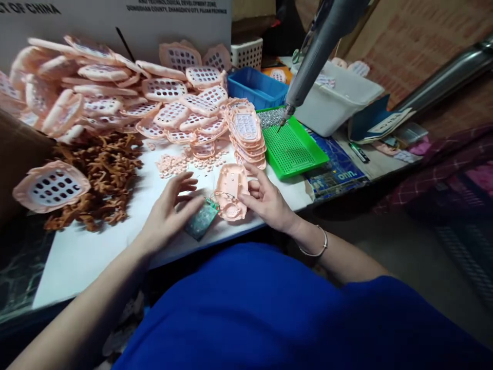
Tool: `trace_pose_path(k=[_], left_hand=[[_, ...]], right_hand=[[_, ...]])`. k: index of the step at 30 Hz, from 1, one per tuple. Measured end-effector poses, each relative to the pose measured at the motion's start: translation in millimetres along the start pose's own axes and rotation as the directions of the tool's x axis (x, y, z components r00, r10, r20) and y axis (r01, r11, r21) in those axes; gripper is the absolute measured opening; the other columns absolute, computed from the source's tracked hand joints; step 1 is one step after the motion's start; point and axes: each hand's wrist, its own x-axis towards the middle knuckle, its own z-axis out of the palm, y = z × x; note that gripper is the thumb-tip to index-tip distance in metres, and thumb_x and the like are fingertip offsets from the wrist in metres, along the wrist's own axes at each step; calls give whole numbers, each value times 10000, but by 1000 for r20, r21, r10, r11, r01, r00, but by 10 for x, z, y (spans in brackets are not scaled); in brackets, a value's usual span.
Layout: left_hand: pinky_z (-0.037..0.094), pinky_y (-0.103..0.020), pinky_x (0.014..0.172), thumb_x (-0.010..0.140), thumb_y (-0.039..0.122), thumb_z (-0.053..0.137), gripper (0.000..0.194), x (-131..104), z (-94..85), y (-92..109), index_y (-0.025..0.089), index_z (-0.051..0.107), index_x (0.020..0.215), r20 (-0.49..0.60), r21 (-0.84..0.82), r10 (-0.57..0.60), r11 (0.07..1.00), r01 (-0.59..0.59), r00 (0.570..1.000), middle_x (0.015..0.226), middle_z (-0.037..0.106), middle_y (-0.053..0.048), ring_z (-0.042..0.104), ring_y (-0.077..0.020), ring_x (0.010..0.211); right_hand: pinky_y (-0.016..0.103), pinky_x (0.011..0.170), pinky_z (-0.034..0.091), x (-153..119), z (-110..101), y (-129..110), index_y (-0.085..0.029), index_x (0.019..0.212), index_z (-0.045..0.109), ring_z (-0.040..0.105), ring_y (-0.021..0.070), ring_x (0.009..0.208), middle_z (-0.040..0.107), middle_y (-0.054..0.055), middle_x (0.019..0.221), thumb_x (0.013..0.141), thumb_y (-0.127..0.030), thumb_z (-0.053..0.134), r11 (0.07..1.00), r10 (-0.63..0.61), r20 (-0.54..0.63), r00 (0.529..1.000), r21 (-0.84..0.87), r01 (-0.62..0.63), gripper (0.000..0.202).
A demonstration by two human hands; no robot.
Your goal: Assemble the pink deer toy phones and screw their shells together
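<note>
A pink plastic casing half point(233, 180) lies hollow side up near the table's front edge, a round perforated speaker area at its near end. My right hand point(269, 200) grips its right side, thumb on the rim and fingers along the edge. Just left of the casing is a green circuit board point(202, 218), tilted on the table, with thin wires running from it into the casing. My left hand point(173, 210) is over the board's left side, fingers apart and thumb stretched across its upper edge; whether the thumb touches it I cannot tell.
An electric screwdriver point(308, 67) hangs above a green tray point(295, 149) of small metal screws. Stacked pink shells point(248, 128), small pink pieces point(173, 165) and brown parts point(111, 180) surround the work spot. A blue bin point(256, 90) and white tub point(335, 97) stand behind.
</note>
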Motion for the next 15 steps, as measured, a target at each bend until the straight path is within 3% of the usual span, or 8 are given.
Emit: trace_pose_path(k=[3,6,10,13,15], left_hand=[[529,-469,894,755,607,745,869,-242,31,-135,203,406,1446,44,347,209,914,-211,977,1231,638,-140,632,-303,1065],[533,-437,820,853,519,689,768,-389,93,-222,224,367,1486,21,553,384,765,-331,923,1077,673,-103,642,-280,930],[547,-407,782,911,416,647,749,-459,98,-264,265,280,1546,-15,588,448,727,-355,894,1087,670,-99,654,-263,898],[568,-413,787,905,423,662,777,-484,62,-267,281,265,1557,-12,573,457,732,-368,889,1144,645,-111,659,-255,901],[582,-417,799,897,447,671,793,-499,46,-267,293,260,1558,-28,549,450,753,-363,893,1178,620,-112,657,-242,904]], right_hand=[[246,706,538,-51,-46,4,-209,1501,310,594,98,696,622,-12,857,875,-228,586,999,5,2,1000,-37,-5,684],[238,685,513,-75,-56,-5,-188,1503,310,593,97,697,625,-4,869,869,-243,576,996,-16,2,1000,-90,16,690],[231,608,453,-106,-99,-34,-148,1497,367,534,88,590,620,-22,792,881,-231,563,943,-68,-21,997,-327,57,652],[260,617,443,-128,-170,-77,-94,1384,542,520,112,563,629,-16,698,932,-305,580,807,-192,-40,981,-575,134,500],[274,659,459,-109,-194,-117,-81,1247,654,566,129,622,700,43,790,974,-331,551,710,-329,-22,944,-664,232,384]])
